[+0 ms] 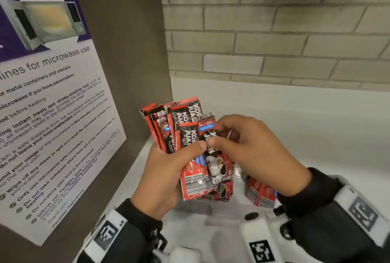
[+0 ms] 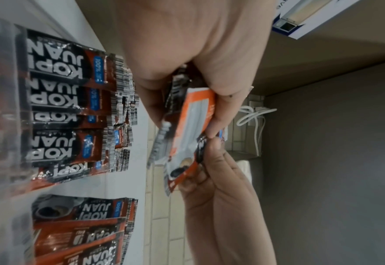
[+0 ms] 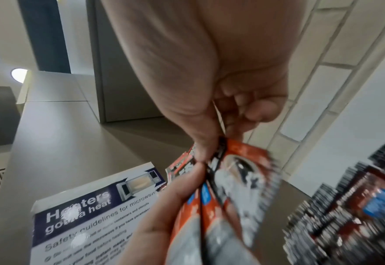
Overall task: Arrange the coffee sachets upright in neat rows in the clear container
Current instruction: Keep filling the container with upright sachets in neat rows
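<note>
My left hand point(image 1: 191, 154) grips a fanned bundle of red-and-black coffee sachets point(image 1: 179, 123), thumb across their fronts, above the clear container point(image 1: 207, 207). My right hand point(image 1: 215, 136) pinches the frontmost sachet point(image 1: 217, 163) between thumb and fingers, right beside my left thumb. In the left wrist view my left hand point(image 2: 209, 114) holds the bundle point(image 2: 187, 129) and my right hand point(image 2: 212, 148) meets it from below. More sachets point(image 2: 69, 100) stand upright in rows behind the clear container wall point(image 2: 3, 107). The right wrist view shows my right hand point(image 3: 212, 148) pinching the blurred sachet point(image 3: 243, 172).
A brown cabinet side with a microwave-use poster point(image 1: 48, 98) stands close on the left. A brick wall point(image 1: 274, 30) rises behind the white counter point(image 1: 295, 125). A few sachets point(image 1: 261, 195) sit in the container's right part under my right wrist.
</note>
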Demonstrator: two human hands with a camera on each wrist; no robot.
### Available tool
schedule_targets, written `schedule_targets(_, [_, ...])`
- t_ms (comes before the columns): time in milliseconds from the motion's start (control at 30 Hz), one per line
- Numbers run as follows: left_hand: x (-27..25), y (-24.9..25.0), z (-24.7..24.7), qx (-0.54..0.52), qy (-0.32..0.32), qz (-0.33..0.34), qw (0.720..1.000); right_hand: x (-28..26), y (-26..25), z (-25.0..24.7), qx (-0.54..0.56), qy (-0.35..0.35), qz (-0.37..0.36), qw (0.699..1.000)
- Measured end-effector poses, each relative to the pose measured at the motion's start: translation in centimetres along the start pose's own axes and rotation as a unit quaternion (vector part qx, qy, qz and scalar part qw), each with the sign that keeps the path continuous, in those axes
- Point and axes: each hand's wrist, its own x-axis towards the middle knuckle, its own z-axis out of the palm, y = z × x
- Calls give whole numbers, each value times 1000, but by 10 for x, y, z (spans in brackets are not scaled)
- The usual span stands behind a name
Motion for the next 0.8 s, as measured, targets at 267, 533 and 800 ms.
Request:
schedule_targets(267, [4,6,-24,-15,37,-3,999,6,20,-40,13,30,56,998])
schedule_targets(533, [6,12,-40,-41,64,20,997,7,41,-6,-223,-179,143,947])
schedule_targets(800, [2,12,-44,-36,75,19,996,25,47,17,-248,-184,156,938])
